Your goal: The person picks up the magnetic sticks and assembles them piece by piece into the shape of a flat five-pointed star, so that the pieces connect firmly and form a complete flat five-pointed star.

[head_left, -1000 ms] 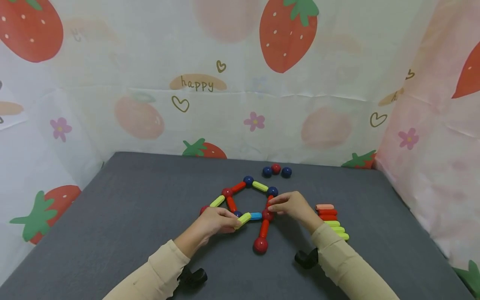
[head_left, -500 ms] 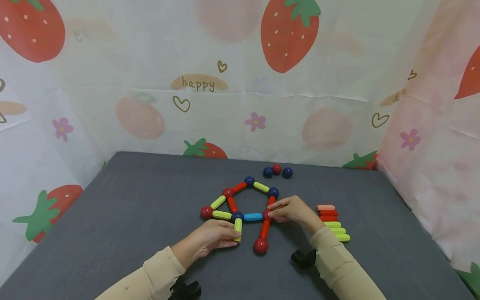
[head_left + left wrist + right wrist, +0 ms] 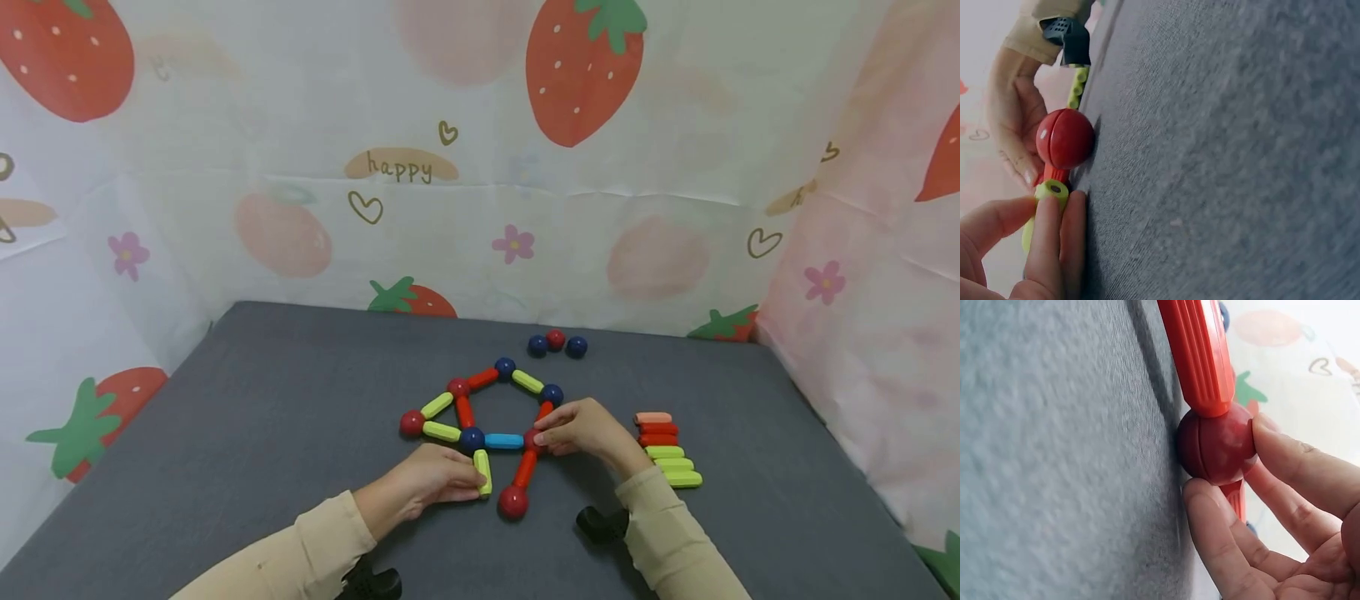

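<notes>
Your left hand (image 3: 429,478) pinches a yellow-green rod (image 3: 483,472) at its right; long axis running away from you, far end apparently touching the blue ball (image 3: 472,440) just beyond. Your right hand (image 3: 586,432), farther from that ball, pinches a red ball (image 3: 1225,449).

Around the joined frame (image 3: 472,440) on the table (image 3: 225,433): loose balls (image 3: 556,340) at one o'clock; right hand (image 3: 587,429) against it at three, stick row (image 3: 667,452) farther out; left hand (image 3: 431,482) at eight, held stick (image 3: 483,473) at six; cloth (image 3: 435,217) behind at twelve.
</notes>
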Demonstrator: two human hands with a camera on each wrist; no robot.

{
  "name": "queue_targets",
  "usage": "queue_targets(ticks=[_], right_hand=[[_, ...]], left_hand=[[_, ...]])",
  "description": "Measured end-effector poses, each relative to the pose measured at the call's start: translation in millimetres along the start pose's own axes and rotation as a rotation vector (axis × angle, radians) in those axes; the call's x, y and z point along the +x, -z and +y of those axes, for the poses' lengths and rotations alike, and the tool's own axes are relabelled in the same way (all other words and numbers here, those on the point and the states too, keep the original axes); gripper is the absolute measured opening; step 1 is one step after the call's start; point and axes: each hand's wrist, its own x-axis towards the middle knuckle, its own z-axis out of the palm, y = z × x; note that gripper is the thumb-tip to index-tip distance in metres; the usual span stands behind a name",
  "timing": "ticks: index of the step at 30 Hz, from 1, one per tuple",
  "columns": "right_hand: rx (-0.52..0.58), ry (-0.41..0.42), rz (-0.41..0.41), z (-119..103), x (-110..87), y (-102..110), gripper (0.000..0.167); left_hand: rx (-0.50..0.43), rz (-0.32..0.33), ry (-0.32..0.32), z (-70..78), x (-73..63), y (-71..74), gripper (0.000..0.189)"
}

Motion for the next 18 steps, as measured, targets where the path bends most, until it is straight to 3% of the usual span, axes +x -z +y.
queue_targets(ticks=[10, 18], right_hand=[[-0.001, 0.009, 0.004, 1.1, -5.1, -4.8, 0.025], [0.005, 0.026, -0.001, 3.6, -4.4, -4.8, 0.024]], left_hand=[[-0.057, 0.052, 0.016, -2.3, 3.8, -4.9, 0.025], [-0.064, 0.077, 0.068, -0.1, 3.0, -5.6, 0.024]])
